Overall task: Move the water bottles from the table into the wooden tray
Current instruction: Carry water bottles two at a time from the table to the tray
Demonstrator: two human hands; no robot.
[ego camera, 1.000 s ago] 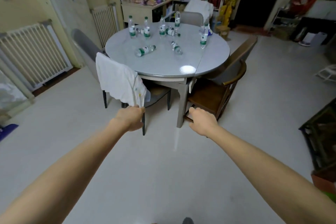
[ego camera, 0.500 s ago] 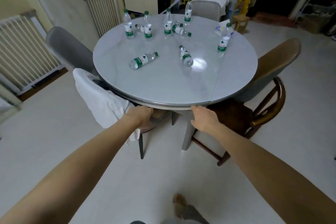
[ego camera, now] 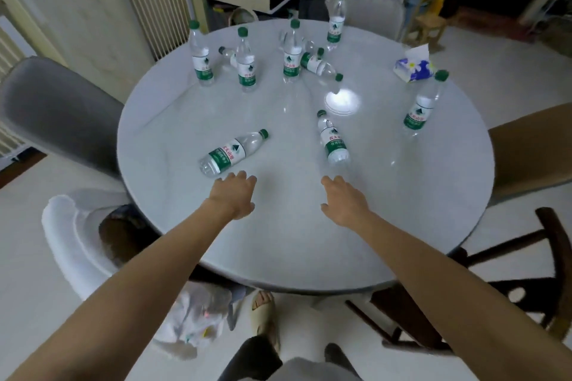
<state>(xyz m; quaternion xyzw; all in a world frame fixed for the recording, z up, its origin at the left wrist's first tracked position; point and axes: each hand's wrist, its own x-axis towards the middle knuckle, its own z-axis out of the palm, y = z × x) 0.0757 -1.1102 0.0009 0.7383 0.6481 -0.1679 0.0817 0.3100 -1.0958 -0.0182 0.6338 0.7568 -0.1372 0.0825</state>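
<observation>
Both hands — left hand (ego camera: 233, 195), right hand (ego camera: 342, 199) — hovered empty, fingers relaxed, mid-frame over the desk (ego camera: 294, 241), seemingly about to seize two fallen water bottles (ego camera: 232, 152).

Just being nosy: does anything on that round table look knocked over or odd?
Yes. Several water bottles lie on their sides: one near the left hand at, another by the right hand at. Others stand upright.
</observation>
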